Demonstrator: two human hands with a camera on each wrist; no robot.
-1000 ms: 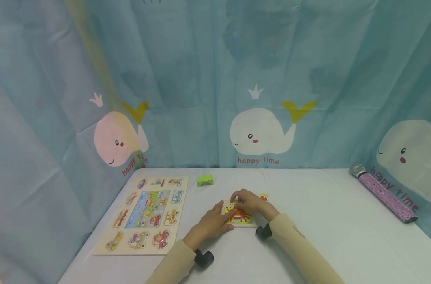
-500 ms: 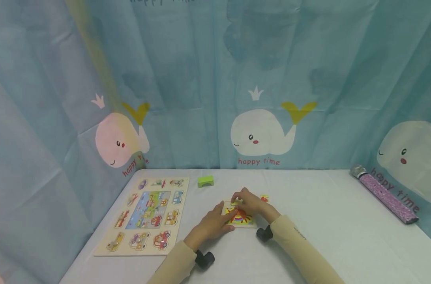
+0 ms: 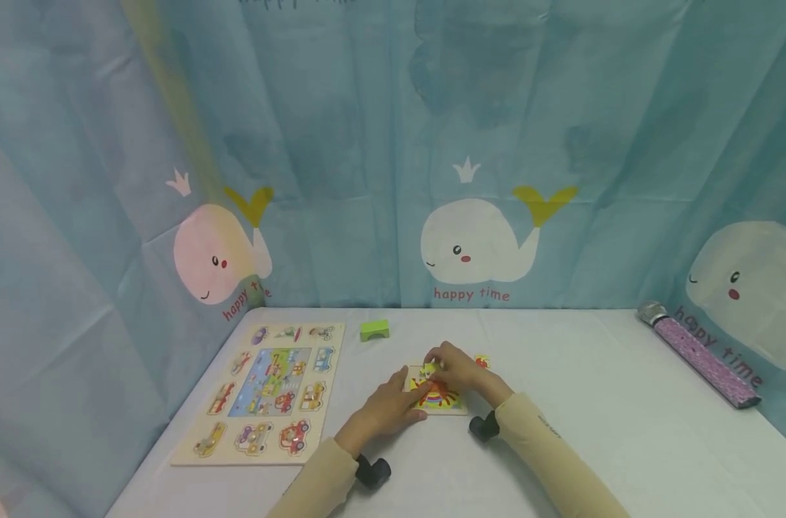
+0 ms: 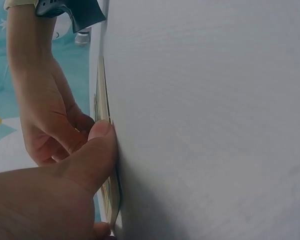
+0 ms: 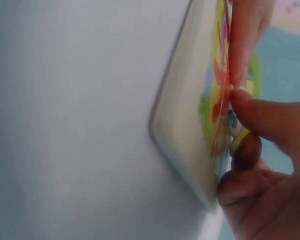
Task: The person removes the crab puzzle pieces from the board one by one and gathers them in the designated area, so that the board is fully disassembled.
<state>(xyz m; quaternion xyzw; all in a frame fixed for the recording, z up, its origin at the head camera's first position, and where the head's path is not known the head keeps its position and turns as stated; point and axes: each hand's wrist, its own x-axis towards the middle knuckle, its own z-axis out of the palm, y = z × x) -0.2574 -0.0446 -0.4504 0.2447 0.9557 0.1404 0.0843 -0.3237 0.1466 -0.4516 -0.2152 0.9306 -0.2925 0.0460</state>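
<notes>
A small wooden jigsaw puzzle board (image 3: pixel 448 405) with a red and yellow picture lies at the table's middle. My left hand (image 3: pixel 388 407) steadies its left side with fingers extended, the thumb (image 4: pixel 101 131) against the near edge and one finger on the picture. At the board's upper part my right hand (image 3: pixel 456 367) pinches a yellow puzzle piece (image 3: pixel 428 369) between thumb and fingers. In the right wrist view that piece (image 5: pixel 234 123) shows a printed eye and stands slightly proud of the board. Another piece (image 3: pixel 481 360), red and yellow, lies just beyond the right wrist.
A large vehicle peg puzzle (image 3: pixel 319 414) lies at left. Farther back sits a green arch block (image 3: pixel 374 330). A pink glittery microphone (image 3: pixel 704 356) lies near the right edge. A blue whale-print curtain (image 3: pixel 341 244) hangs behind the white table (image 3: pixel 594 432).
The right fingers have shifted slightly to the right, and more of the yellow puzzle piece shows between them. My left hand and the board stay in place.
</notes>
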